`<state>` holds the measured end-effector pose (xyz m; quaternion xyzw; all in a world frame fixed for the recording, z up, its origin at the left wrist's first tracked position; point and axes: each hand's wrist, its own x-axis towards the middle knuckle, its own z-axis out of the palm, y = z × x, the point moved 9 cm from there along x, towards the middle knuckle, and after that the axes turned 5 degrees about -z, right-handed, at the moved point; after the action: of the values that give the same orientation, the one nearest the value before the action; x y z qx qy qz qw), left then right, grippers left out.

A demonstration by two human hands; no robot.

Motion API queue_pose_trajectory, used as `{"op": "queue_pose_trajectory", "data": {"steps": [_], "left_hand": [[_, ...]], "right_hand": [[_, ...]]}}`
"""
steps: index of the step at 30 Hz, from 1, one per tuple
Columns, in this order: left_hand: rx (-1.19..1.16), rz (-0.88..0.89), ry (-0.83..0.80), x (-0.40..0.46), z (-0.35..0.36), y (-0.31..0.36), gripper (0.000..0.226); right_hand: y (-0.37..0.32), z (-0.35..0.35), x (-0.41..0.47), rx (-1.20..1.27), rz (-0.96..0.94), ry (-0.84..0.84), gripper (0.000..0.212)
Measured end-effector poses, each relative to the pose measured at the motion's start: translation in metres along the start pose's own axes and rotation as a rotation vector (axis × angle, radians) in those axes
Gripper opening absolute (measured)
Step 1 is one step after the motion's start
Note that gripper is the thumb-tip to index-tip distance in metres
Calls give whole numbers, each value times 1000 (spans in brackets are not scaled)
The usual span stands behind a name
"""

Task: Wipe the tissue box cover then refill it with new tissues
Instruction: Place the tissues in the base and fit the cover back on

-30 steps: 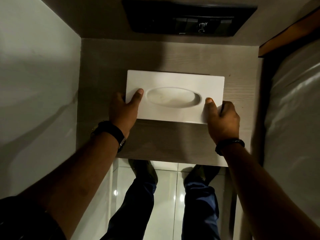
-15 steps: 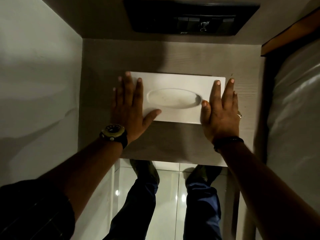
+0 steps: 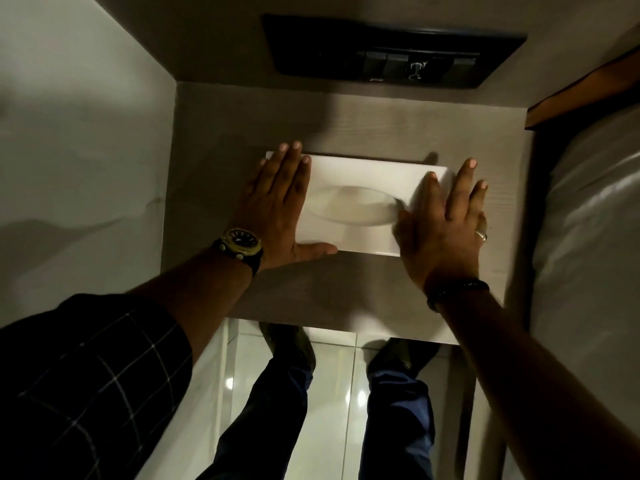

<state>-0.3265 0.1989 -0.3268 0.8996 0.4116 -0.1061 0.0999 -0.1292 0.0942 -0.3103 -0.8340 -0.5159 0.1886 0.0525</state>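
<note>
- Left hand [image 3: 277, 206] — one; flat and open, palm down over the left end of the tissue box cover [image 3: 360, 206], fingers reaching past its far edge, thumb lying along the near edge. Gripping nothing.
- Right hand [image 3: 446, 223] — one; likewise spread and open, resting on the right end of the cover, outer fingers overhanging onto the counter [image 3: 225, 126]. Blurred, so exact contact cannot be told.
- Tissue box cover — one; white, rectangular, with an oval opening at mid-top, lying at the middle of the frame on the counter.
- Step in hand, as judged: settling or steadying the cover. Done well, both palms press evenly and the thumbs keep the near edge square to the counter front, so it does not skate on the smooth surface.
- Tissues showing through the oval: none can be made out; no cloth or refill pack in view.
- Wristwatch [image 3: 240, 242] — one, left wrist. Dark bracelet [image 3: 457, 289] — one, right wrist. Ring [image 3: 481, 234] — one, right hand.
- Switch panel [image 3: 394, 51] — one, black, upper middle of the frame.
- Bed [image 3: 588, 220] — one, white bedding along the right edge.
</note>
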Motion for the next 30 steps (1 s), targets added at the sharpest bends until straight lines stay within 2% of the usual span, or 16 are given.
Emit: {"op": "queue_pose_trajectory", "data": {"steps": [3, 6, 8, 13, 17, 20, 22, 26, 29, 30], "left_hand": [[-34, -28, 0, 0, 0, 0, 129], [-62, -63, 14, 0, -2, -2, 131], [-68, -57, 43, -1, -5, -1, 130], [-66, -45, 58, -1, -6, -2, 129], [-75, -43, 71, -1, -6, -3, 128], [-75, -44, 83, -1, -6, -4, 127], [-71, -45, 87, -1, -7, -4, 127], [-74, -41, 95, -1, -8, -3, 127], [-85, -37, 118, -1, -9, -2, 126], [-83, -37, 125, -1, -9, -3, 126]], "right_hand": [[-42, -16, 9, 24, -116, 114, 36], [-73, 3, 26, -25, -177, -35, 20], [-77, 12, 37, -82, -195, -107, 22], [-89, 22, 56, -259, -344, -166, 33], [-101, 23, 60, -218, -429, -156, 46], [-108, 23, 60, -177, -511, -178, 66], [-112, 24, 60, -177, -576, -212, 70], [-111, 21, 62, -135, -627, -229, 51], [-115, 12, 56, -88, -712, -168, 22], [-118, 12, 55, -100, -735, -151, 21]]}}
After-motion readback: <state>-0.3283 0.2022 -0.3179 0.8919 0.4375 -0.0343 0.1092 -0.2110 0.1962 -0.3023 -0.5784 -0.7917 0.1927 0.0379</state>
